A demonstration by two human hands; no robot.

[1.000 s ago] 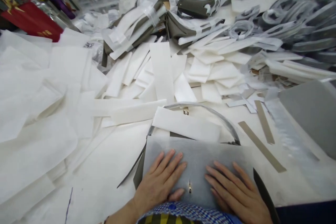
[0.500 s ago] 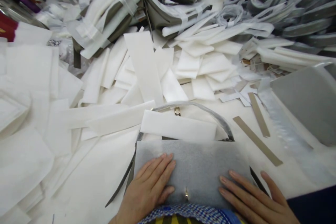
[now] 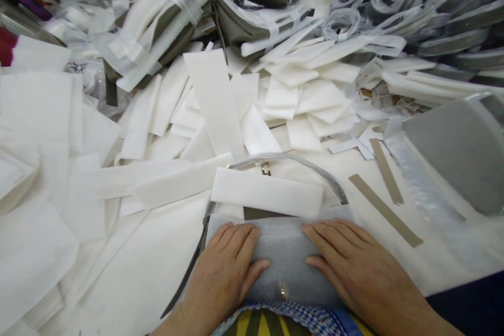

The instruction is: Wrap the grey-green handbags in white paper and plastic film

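A handbag (image 3: 285, 247) lies at the front of the table, its face covered by a thin, translucent grey-white sheet. Through the sheet, near my body, a small gold clasp (image 3: 282, 291) pokes out. My left hand (image 3: 224, 268) rests on the left part of the bag, fingers extended over its upper edge. On the right part lies my right hand (image 3: 350, 262), fingers stretched out and thumb apart. A white foam strip (image 3: 268, 191) sits just beyond the bag's top edge. The wrapped handle (image 3: 311, 165) arches behind it, with a gold buckle (image 3: 266, 169) inside the arch.
White foam pieces (image 3: 214, 100) are heaped across the middle and left. Olive bags with wrapping (image 3: 244, 23) lie behind them, and coiled wrapped straps (image 3: 394, 5) at the back right. Two tan strips (image 3: 386, 210) and a grey panel (image 3: 452, 152) lie to the right.
My right hand has moved left and farther up the bag. My left hand has shifted slightly, its fingers now at the upper edge. More dark material shows under the foam strip.
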